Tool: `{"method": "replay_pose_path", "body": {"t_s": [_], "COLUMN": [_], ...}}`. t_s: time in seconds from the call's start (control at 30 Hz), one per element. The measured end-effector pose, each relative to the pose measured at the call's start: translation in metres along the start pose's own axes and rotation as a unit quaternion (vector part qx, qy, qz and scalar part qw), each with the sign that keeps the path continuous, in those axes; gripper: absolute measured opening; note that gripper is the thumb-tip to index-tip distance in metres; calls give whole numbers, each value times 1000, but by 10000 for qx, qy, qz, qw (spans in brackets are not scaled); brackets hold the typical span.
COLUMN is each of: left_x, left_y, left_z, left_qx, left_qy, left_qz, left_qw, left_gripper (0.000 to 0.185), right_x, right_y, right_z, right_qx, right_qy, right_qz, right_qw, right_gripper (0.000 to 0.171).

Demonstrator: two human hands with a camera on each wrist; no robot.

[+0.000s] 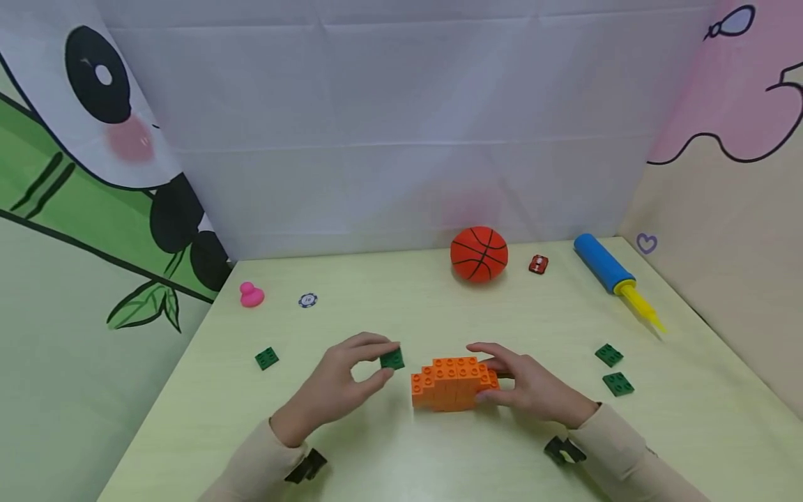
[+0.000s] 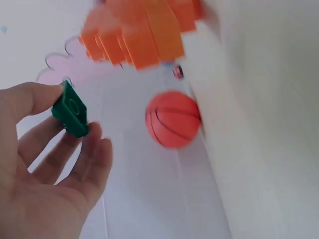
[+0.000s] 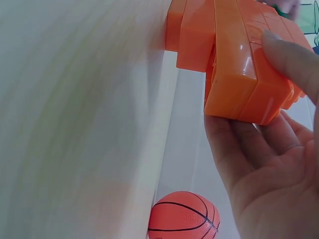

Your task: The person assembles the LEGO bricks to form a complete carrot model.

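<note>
My left hand (image 1: 335, 380) pinches a green toy building brick (image 1: 392, 360) between thumb and fingertips, a short way left of the orange structure. The left wrist view shows the underside of this green brick (image 2: 74, 109), hollow with a round tube. A stepped structure of orange bricks (image 1: 453, 385) stands in front of me, studs upward. My right hand (image 1: 536, 387) grips its right end, thumb on the near side and fingers on the far side. In the right wrist view the thumb presses the smooth orange wall (image 3: 234, 64), with the other fingers partly hidden behind it.
Loose green bricks lie at the left (image 1: 266, 358) and right (image 1: 617, 383). Toward the back are a pink duck-like toy (image 1: 251, 295), a poker chip (image 1: 307, 300), a small basketball (image 1: 479, 254), a red toy car (image 1: 538, 264) and a blue-and-yellow pump (image 1: 605, 268). A white sheet (image 1: 389, 139) hangs behind.
</note>
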State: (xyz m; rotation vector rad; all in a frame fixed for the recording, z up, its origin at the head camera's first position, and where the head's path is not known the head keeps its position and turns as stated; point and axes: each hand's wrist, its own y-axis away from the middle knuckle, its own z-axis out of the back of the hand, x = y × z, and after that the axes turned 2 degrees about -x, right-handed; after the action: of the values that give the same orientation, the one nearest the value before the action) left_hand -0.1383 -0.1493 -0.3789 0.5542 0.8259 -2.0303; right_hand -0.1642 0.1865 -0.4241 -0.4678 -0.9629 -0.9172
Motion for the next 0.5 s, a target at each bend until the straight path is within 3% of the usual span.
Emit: {"method": "replay_pose_path", "body": {"t_s": [0.1,0.2,0.5], "left_x": [-12,-17,-20], "left_y": [-8,-13,-19], "left_z": [-13,-24,-36], "left_qx": [121,270,466], "left_qy": [299,410,301], "left_qz": [-355,-505,-586], "left_qw": [9988,9975,9967], "left_gripper": [36,34,34], "right_x": [0,0,0], "right_y": [1,0,0], "right_z": [0,0,-1], "right_qx": [13,23,23], "right_qy": [-4,-8,-17], "right_qz": [33,66,70], "right_qw": [10000,10000,10000], "right_gripper": [79,79,79]}}
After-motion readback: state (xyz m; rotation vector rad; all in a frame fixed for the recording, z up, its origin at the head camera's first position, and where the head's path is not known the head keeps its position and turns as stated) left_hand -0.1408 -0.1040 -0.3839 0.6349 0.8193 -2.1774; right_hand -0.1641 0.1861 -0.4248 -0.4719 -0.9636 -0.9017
